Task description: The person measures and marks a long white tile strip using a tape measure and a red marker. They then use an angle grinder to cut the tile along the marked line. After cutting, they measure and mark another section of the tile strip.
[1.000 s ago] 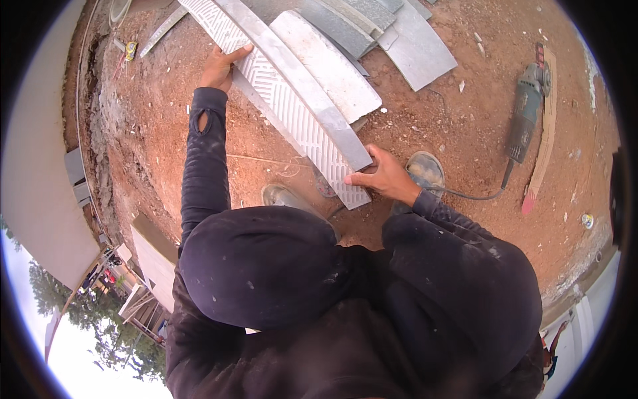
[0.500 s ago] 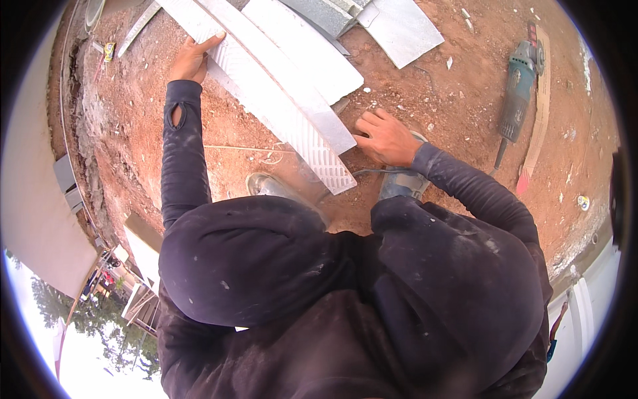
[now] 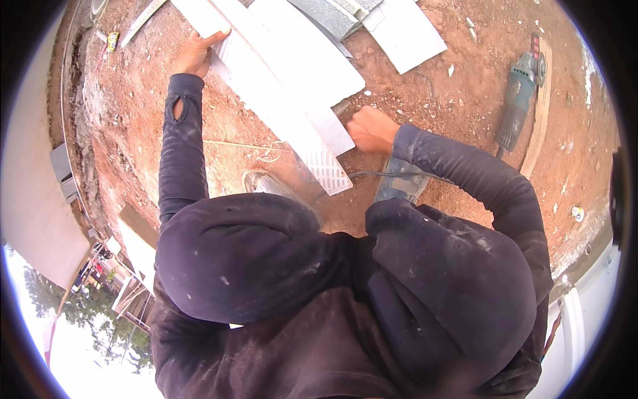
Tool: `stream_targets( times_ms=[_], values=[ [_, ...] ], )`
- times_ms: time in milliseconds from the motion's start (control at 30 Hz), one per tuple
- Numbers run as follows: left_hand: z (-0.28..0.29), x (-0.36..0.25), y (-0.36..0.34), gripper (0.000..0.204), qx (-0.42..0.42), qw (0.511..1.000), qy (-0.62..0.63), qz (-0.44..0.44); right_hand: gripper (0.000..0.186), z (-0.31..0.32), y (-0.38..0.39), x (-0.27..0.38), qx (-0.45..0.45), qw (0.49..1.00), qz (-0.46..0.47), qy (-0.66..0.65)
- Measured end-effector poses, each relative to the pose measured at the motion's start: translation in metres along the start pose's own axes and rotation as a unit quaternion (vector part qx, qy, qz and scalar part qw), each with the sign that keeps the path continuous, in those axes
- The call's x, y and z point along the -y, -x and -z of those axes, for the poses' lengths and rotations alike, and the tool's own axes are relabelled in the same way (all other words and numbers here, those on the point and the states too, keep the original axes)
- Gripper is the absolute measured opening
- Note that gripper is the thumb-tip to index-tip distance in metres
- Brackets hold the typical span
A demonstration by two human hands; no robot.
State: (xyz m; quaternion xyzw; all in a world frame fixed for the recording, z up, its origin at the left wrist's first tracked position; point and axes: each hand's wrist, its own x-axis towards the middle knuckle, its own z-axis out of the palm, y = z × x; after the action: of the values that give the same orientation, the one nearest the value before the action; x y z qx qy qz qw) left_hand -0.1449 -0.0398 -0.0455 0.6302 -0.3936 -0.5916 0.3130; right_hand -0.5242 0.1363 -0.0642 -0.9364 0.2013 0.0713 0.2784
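A long pale tile strip [image 3: 279,100] slants from the top left toward my feet, with another strip lying against it. Raised ribs mark the near end [image 3: 327,174] of the lower strip. My left hand [image 3: 196,54] grips the strip's left edge, thumb on top, fingers partly hidden at its side. Beside the right edge near the close end, my right hand [image 3: 373,130] is closed, its curled fingers at or touching the edge. Whatever those fingers may hold is hidden.
An angle grinder [image 3: 520,100] lies on the reddish dirt at the right, by a thin wooden strip [image 3: 539,123]. A cable [image 3: 372,174] crosses near my right shoe [image 3: 402,181]. More pale slabs [image 3: 409,36] and grey pieces [image 3: 332,16] lie at the far side.
My right hand has shifted slightly left and away from me, and its fingers have curled tighter against the strip's edge. The left hand keeps its grip on the strip.
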Motion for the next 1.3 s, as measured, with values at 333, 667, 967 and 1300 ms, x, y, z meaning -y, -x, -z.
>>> stream_targets(
  times_ms=[333,667,967,1300],
  values=[
    [-0.003,-0.003,-0.003,0.064,-0.007,1.000,0.014,0.015,0.020,-0.036,-0.019,0.002,-0.174,0.984,0.012,-0.041],
    [0.000,-0.005,0.001,0.057,-0.016,1.000,-0.004,0.013,0.019,0.004,0.025,-0.011,-0.041,0.996,0.071,-0.026],
    [-0.002,-0.005,0.005,0.061,-0.010,1.000,0.000,-0.002,0.020,0.028,0.044,0.004,-0.037,0.995,-0.031,-0.087],
    [0.004,0.001,-0.003,0.061,0.002,1.000,-0.025,0.005,0.027,0.027,0.094,0.002,-0.205,0.971,-0.122,-0.029]
  ],
)
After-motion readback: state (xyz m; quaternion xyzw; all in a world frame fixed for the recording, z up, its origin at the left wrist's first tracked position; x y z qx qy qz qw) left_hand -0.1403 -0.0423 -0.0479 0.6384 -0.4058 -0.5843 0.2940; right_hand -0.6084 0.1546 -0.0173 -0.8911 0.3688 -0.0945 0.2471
